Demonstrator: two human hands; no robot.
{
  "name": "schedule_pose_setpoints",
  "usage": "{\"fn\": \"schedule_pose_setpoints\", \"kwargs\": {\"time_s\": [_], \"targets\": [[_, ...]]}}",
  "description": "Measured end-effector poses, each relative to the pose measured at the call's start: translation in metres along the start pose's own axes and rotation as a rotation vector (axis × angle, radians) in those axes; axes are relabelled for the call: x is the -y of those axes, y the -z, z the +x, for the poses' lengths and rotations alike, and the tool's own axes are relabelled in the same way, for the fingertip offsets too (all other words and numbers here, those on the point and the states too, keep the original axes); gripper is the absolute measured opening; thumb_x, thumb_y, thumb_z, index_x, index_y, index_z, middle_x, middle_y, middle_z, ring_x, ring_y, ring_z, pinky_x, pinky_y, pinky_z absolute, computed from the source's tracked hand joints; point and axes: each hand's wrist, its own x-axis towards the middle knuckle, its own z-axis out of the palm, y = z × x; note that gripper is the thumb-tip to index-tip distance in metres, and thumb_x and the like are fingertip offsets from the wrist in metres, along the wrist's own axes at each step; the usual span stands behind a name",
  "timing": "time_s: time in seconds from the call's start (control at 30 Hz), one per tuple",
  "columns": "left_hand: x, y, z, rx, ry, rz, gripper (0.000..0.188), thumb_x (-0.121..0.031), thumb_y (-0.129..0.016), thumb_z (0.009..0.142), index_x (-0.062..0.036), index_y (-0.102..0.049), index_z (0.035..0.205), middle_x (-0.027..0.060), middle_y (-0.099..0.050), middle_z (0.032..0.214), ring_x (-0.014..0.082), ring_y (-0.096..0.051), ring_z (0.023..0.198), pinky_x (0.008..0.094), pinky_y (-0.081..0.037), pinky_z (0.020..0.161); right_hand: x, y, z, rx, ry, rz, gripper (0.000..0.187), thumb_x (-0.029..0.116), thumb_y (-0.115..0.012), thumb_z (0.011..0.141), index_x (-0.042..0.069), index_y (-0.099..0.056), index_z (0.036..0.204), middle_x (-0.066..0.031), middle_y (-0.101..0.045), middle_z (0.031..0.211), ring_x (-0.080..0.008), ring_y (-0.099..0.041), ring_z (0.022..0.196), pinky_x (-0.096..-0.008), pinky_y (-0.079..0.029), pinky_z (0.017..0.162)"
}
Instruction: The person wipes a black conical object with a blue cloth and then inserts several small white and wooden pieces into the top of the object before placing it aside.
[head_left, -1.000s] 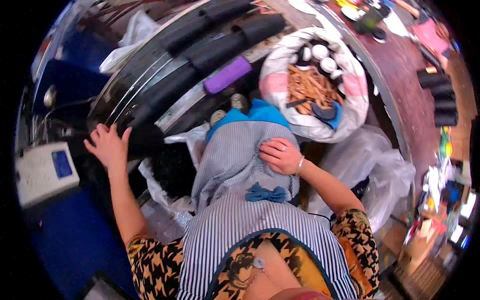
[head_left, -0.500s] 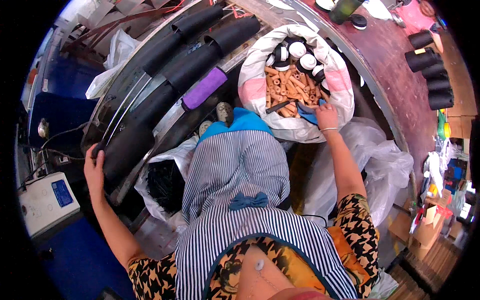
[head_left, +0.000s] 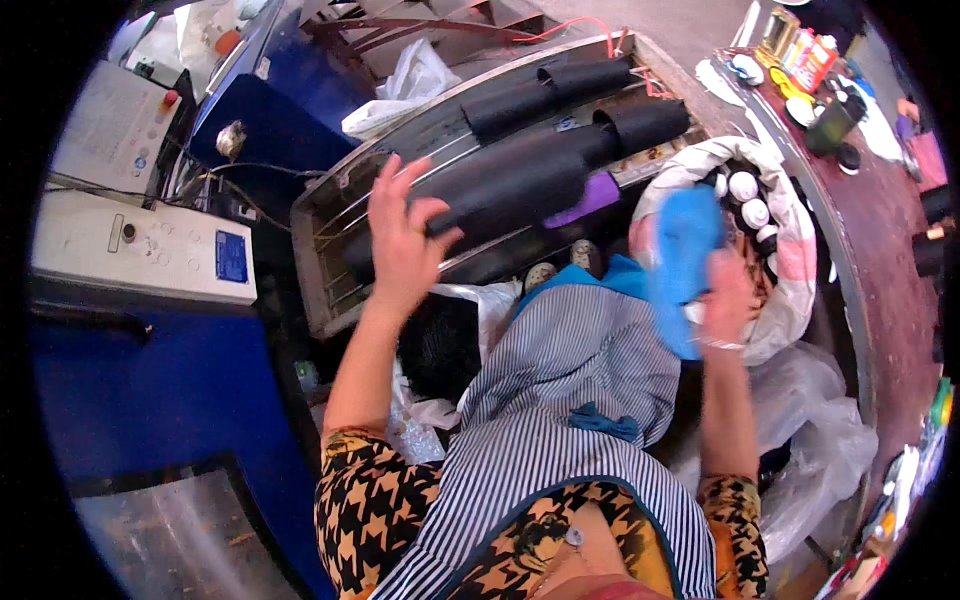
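Note:
My right hand (head_left: 728, 300) is closed on a blue cloth (head_left: 685, 265), blurred by motion and held up in front of the white sack (head_left: 795, 245). Inside the sack are white-topped black round pieces (head_left: 754, 213) and tan tubes, partly hidden behind the cloth and my hand. Raised with fingers apart, my left hand (head_left: 402, 235) is in front of the near ends of the black sleeves (head_left: 500, 180). These sleeves lie in rows on metal rods in a long trough (head_left: 310, 240). A purple roll (head_left: 585, 200) lies beside them.
A white control box (head_left: 140, 245) stands at the left above a blue cabinet (head_left: 160, 390). Black material fills a plastic bag (head_left: 440, 345) by my knees. Clear plastic (head_left: 815, 430) bunches at the right. Bottles and tools sit on the reddish table (head_left: 860, 240).
My left hand has come off the end of a black sleeve and opened. My right hand has lifted the blue cloth up from the sack. The view has swung left.

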Motion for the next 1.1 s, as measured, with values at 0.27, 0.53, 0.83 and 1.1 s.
{"fn": "schedule_pose_setpoints", "kwargs": {"time_s": [0.27,0.53,0.83,1.1], "targets": [[-0.095,-0.006,-0.041,-0.206,-0.25,-0.252,0.037,-0.034,-0.075,0.078,-0.0121,-0.061,0.105,0.015,-0.05,0.131,0.0434,-0.038,0.132,0.0559,-0.021,0.111,0.126,-0.072,0.006,0.257,0.991,-0.259,0.04,0.036,-0.063,0.061,0.001,-0.07,0.08,-0.0137,-0.061,0.124,-0.0308,-0.049,0.127,-0.0539,-0.027,0.112],[-0.117,-0.031,-0.053,-0.516,-0.467,0.138,0.022,-0.031,-0.065,0.086,-0.0169,-0.065,0.103,0.0064,-0.044,0.118,0.0376,-0.039,0.127,0.0581,-0.023,0.113,0.075,-0.085,0.048,-0.292,0.003,0.332,0.05,0.035,-0.036,0.104,-0.008,-0.051,0.126,-0.0217,-0.054,0.129,-0.0347,-0.047,0.125,-0.0351,-0.031,0.109],[-0.128,-0.045,-0.013,-0.466,0.817,-1.382,0.04,-0.034,-0.047,0.102,0.0015,-0.054,0.117,0.0109,-0.056,0.121,0.0225,-0.054,0.112,0.0416,-0.042,0.1,0.074,-0.14,-0.083,0.311,-0.819,1.264,0.062,0.054,-0.037,0.1,0.005,-0.05,0.134,-0.0071,-0.054,0.135,-0.0184,-0.054,0.115,-0.0371,-0.044,0.098],[-0.082,-0.054,-0.051,0.465,1.187,-1.442,0.044,-0.029,-0.048,0.101,0.0062,-0.052,0.128,0.0188,-0.061,0.125,0.0296,-0.062,0.11,0.0399,-0.05,0.096,0.001,-0.11,-0.04,0.778,-0.961,1.695,0.05,0.04,-0.05,0.097,0.003,-0.055,0.129,-0.0122,-0.061,0.127,-0.0246,-0.06,0.111,-0.0358,-0.047,0.096]]}}
